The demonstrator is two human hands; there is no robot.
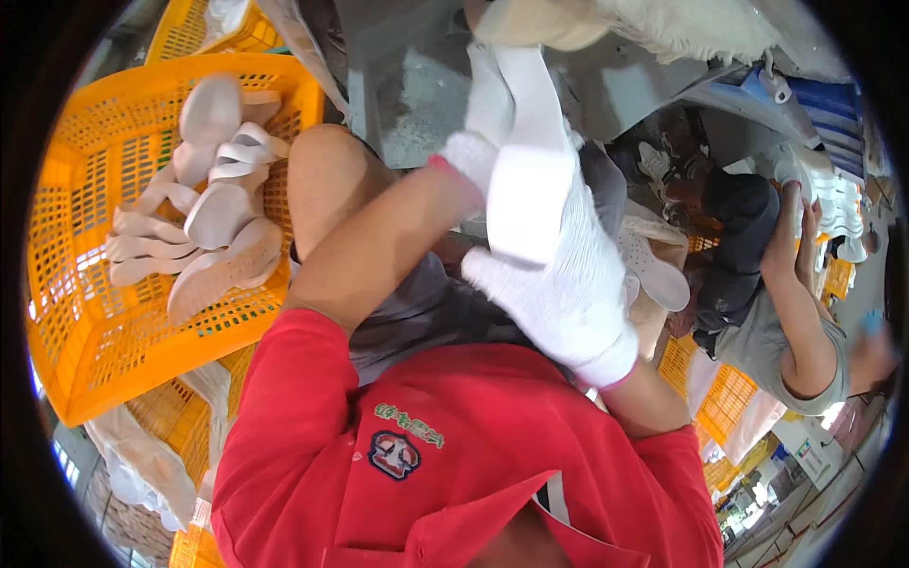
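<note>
Presumably, the white sole (530, 208) is light, flexible and smooth, and dents under a hard pinch; take hold along the side edges and support the broad near end. It is positioned between the gloved hands, above the lap. Right hand (568, 293): partly curled, grasping the sole's right side, thumb spread near its lower end. Left hand (471, 156): beside the left edge; finger closure cannot be determined.

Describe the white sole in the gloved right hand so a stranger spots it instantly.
Find the red shirt, then go up to the white-gloved right hand. The smooth white sole lies against it; unlike the soles piled in the orange basket at left, it's in hand.
</note>
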